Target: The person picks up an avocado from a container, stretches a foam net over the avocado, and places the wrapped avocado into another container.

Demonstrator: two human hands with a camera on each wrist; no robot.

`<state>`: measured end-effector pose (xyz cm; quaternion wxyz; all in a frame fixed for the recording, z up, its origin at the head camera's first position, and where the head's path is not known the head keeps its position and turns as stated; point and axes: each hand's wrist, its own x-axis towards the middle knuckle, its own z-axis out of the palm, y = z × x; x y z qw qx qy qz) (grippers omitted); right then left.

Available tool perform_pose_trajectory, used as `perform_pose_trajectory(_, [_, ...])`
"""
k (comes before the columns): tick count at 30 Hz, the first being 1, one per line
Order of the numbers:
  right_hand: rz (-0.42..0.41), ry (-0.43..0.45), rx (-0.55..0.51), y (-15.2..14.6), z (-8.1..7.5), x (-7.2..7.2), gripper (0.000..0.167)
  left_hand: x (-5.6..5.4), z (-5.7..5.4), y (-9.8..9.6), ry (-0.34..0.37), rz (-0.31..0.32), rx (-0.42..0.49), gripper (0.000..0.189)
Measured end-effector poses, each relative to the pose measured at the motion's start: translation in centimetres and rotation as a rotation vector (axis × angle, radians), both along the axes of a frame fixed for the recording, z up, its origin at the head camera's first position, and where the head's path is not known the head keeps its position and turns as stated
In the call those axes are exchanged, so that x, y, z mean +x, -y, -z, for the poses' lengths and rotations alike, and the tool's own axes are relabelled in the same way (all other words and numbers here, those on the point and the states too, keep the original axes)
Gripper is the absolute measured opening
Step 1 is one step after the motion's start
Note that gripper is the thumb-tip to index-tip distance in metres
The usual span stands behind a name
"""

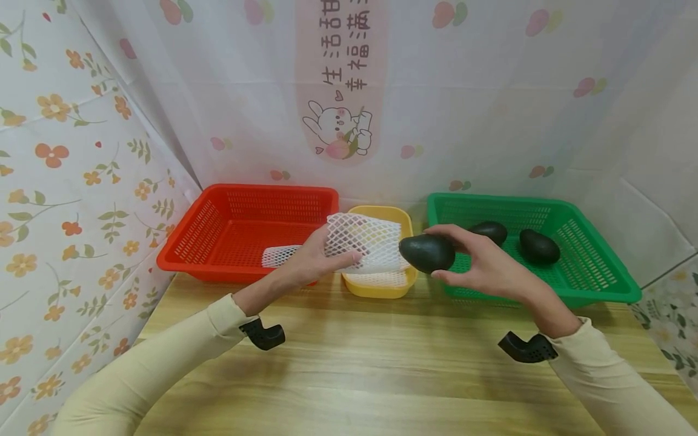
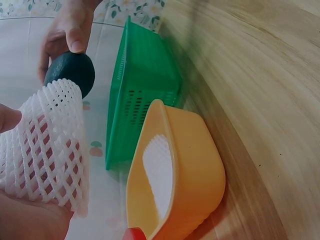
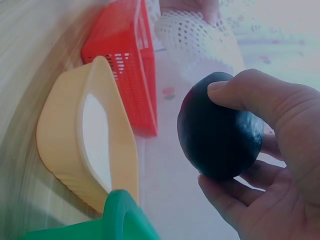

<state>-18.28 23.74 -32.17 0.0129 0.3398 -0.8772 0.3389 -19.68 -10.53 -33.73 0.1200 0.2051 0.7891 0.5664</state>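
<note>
A white foam net sleeve (image 1: 371,242) is held by my left hand (image 1: 311,259) above the yellow basket (image 1: 378,292). The thumb lies on its near side, and fingers show through the mesh in the left wrist view. My right hand (image 1: 491,266) grips a dark avocado (image 1: 428,254) between thumb and fingers, its narrow end pointing left. That end is close to the sleeve's right end; whether they touch I cannot tell. More white foam netting (image 2: 159,172) lies in the yellow basket.
At the left stands a red basket (image 1: 248,189) with a white foam net (image 1: 277,256) inside. The green basket (image 1: 605,297) on the right holds two avocados, one at its right (image 1: 538,247) and one partly behind my right hand (image 1: 493,231). All stand on a wooden table (image 1: 349,369).
</note>
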Motion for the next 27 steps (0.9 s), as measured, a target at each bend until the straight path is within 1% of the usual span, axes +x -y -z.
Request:
perform_pose_trajectory(6, [-0.001, 0.01, -0.013, 0.4, 0.1, -0.3, 0.071, 0.1, 0.0, -0.2, -0.032, -0.001, -0.022, 0.076])
perform_pose_trajectory(9, [-0.022, 0.028, -0.038, 0.5, 0.2, -0.5, 0.07, 0.0, 0.0, -0.2, -0.037, 0.01, -0.023, 0.076])
perform_pose_trajectory(13, [-0.072, 0.09, -0.11, 0.5, 0.3, -0.8, 0.068, 0.0, -0.1, -0.2, -0.031, 0.024, -0.022, 0.077])
perform_pose_trajectory(17, [-0.105, 0.159, -0.178, 0.5, 0.4, -1.0, 0.066, 0.1, -0.1, -0.3, -0.015, 0.008, -0.049, 0.081])
perform_pose_trajectory(19, [-0.112, 0.197, -0.201, 0.6, 0.5, -1.1, 0.065, 0.1, -0.2, -0.3, -0.016, 0.012, -0.055, 0.082])
perform_pose_trajectory(23, [-0.127, 0.272, -0.249, 1.1, 0.9, -1.2, 0.064, 0.1, -0.3, -0.5, -0.042, 0.06, -0.028, 0.075])
perform_pose_trajectory(27, [-0.135, 0.31, -0.304, 1.7, 1.4, -1.3, 0.058, 0.2, -0.4, -0.7, -0.052, 0.097, -0.009, 0.069])
